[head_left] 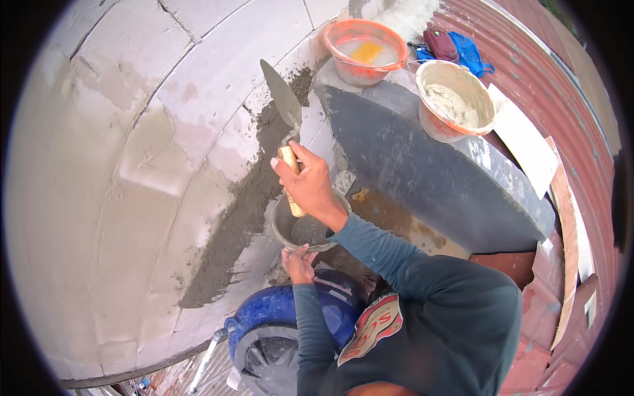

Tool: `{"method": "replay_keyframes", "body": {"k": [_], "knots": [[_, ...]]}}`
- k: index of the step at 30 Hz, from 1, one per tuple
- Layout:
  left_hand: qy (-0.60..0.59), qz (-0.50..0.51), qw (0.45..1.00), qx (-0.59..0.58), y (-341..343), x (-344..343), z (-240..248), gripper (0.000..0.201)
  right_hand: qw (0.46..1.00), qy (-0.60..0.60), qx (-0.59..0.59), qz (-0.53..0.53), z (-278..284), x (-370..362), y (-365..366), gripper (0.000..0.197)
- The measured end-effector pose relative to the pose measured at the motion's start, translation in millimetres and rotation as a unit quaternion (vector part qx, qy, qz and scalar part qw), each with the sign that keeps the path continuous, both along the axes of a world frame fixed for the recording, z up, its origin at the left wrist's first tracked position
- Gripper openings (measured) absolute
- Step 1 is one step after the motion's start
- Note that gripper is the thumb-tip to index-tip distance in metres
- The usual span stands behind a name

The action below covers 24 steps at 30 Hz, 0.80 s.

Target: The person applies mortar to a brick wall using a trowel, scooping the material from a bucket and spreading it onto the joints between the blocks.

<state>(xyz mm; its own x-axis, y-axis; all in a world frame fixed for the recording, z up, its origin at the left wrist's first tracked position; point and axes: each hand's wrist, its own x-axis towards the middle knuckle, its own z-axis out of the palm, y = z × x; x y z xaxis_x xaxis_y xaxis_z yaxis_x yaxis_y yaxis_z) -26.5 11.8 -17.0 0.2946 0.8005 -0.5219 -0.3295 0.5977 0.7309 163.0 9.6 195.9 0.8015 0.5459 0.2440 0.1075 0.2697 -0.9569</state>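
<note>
My right hand (306,183) is closed round the wooden handle of a pointing trowel (282,96). Its grey leaf-shaped blade points up and away, beside the block wall (205,79), with some mortar near the neck. Below that hand, my left hand (299,264) grips the near rim of a round grey bowl (278,228). Grey mortar (309,231) shows inside the bowl, partly hidden by my right hand and wrist. A dark band of wet mortar (224,254) runs diagonally along the wall, left of the bowl.
On a grey ledge (422,158) at the right stand an orange bucket (345,66) with cloudy water and a yellow sponge, and a second bucket (436,124) holding pale paste. Beyond lies red corrugated roofing (528,72). A blue plastic tank (264,307) sits below my left arm.
</note>
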Motion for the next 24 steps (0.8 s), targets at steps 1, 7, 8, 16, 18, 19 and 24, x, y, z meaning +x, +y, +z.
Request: {"method": "replay_keyframes", "body": {"k": [1, 7, 8, 16, 18, 19, 24], "knots": [[-0.004, 0.000, 1.000, 0.006, 6.1, 9.4, 1.0, 0.034, 0.997, -0.066, -0.025, 0.015, -20.8, -0.2, -27.5, 0.045], [-0.049, 0.003, 0.998, 0.032, 24.8, 49.8, 17.1, 0.041, 0.871, -0.269, -0.349, 0.217, -129.6, 44.6, -136.0, 0.023], [-0.038, 0.004, 0.999, 0.034, 27.8, 47.7, 15.9, 0.041, 0.873, -0.257, -0.347, 0.229, -137.0, 48.5, -133.4, 0.022], [-0.002, 0.023, 1.000, 0.019, -12.6, 6.5, 23.8, 0.040, 0.969, 0.227, -0.097, -0.016, -167.2, 100.7, 53.4, 0.029], [0.006, 0.021, 1.000, 0.021, -24.8, -4.0, 26.5, 0.039, 0.956, 0.286, -0.050, -0.044, -174.9, 105.3, 99.6, 0.029], [0.011, 0.025, 0.999, 0.018, -32.2, -11.6, 25.7, 0.039, 0.946, 0.317, -0.025, -0.054, -172.2, 99.3, 118.8, 0.029], [0.039, 0.044, 0.998, 0.005, -51.1, -40.3, 17.7, 0.036, 0.916, 0.395, 0.071, -0.019, -152.7, 72.5, 130.4, 0.029]]}}
